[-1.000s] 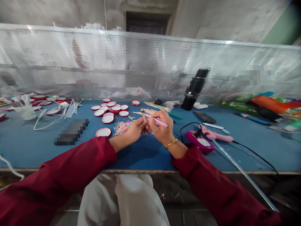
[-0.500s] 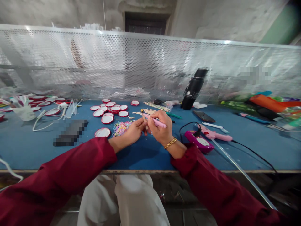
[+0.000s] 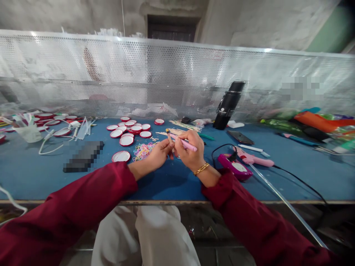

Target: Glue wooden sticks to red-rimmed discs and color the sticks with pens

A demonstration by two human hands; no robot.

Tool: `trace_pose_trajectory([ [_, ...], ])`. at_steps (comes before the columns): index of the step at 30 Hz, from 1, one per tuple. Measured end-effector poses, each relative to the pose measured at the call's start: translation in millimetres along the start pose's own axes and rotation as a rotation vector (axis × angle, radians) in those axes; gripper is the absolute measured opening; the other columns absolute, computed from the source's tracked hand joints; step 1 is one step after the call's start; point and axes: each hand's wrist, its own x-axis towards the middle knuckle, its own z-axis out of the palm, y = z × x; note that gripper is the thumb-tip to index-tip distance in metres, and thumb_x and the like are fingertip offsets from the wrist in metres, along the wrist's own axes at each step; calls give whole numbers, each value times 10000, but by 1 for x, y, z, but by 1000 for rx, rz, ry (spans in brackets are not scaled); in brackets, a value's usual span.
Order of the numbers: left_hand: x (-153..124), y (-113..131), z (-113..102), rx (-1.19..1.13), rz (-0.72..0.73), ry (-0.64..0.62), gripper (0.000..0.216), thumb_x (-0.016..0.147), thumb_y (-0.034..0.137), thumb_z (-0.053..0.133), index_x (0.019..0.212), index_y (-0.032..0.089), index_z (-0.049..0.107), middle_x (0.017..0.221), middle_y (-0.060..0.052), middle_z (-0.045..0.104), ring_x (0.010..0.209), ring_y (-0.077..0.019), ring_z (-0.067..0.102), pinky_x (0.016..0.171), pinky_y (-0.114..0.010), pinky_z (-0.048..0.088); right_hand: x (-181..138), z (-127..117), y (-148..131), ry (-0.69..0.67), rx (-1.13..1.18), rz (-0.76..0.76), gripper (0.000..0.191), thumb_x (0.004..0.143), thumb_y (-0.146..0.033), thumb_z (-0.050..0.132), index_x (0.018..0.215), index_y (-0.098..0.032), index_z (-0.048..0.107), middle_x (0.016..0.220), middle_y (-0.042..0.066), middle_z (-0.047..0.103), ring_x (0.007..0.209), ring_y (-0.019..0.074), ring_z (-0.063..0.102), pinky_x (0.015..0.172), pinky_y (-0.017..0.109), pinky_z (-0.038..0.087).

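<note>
Over the middle of the blue table, my left hand [image 3: 160,152] pinches a thin flat wooden stick [image 3: 169,136] that stands nearly upright, with a yellow and dark tip. Close beside it, my right hand [image 3: 192,147] grips a pink pen [image 3: 188,144] like a writer, its front end by the stick. Whether pen and stick touch I cannot tell. A heap of small coloured rubber bands [image 3: 142,150] lies just left of my left hand. Behind both hands rest several thin wooden sticks [image 3: 184,125].
Red-rimmed lids [image 3: 127,140] lie left of centre, near a dark phone [image 3: 83,157]. To the right are a purple power socket [image 3: 235,167], a pink glue gun [image 3: 256,159] with a long clear glue stick, a second phone [image 3: 240,137] and a black bottle [image 3: 229,105]. A perforated metal screen [image 3: 172,77] stands behind.
The pen's front end has shifted slightly relative to the stick, and more of the stick's flat face shows. Both hands otherwise keep their grip and place.
</note>
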Motion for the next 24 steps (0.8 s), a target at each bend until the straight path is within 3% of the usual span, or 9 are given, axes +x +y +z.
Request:
trace_pose_trajectory([
  [24, 0, 3, 1, -17, 13, 5, 371, 900, 516, 440, 831, 162, 528, 656, 16, 531, 534, -87, 475, 501, -224, 342, 0, 1, -2, -49, -2, -1, 103, 825, -242, 568, 731, -212, 537, 699, 9, 581, 690, 169, 541, 667, 320, 424],
])
